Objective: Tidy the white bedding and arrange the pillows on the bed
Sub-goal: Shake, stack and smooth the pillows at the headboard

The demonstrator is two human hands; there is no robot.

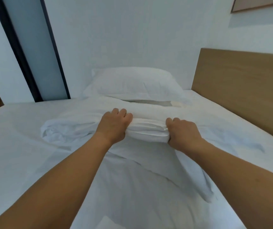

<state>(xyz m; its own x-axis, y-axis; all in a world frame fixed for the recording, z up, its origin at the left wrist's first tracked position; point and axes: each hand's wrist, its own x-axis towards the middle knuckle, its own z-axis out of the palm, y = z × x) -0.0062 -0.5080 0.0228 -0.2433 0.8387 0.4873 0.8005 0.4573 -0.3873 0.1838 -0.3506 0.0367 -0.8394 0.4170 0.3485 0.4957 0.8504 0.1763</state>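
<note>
- Head view had me over the bed [16, 138], with the headboard [241, 90] at two o'clock.
- My left hand [114, 124] and right hand [183, 133] each gripped the gathered fold of the bedding [146, 129], fingers curled over its thick layered edge at centre frame.
- One pillow [132, 81] lay at twelve o'clock, just beyond the fold, against the wall.
- I judged the bedding soft, limp and light, likely to sag and bunch wherever unsupported.
- Wider holds near its corners would have spread it flatter, I reckoned; loose cloth crumpled at nine o'clock needed smoothing.
</note>
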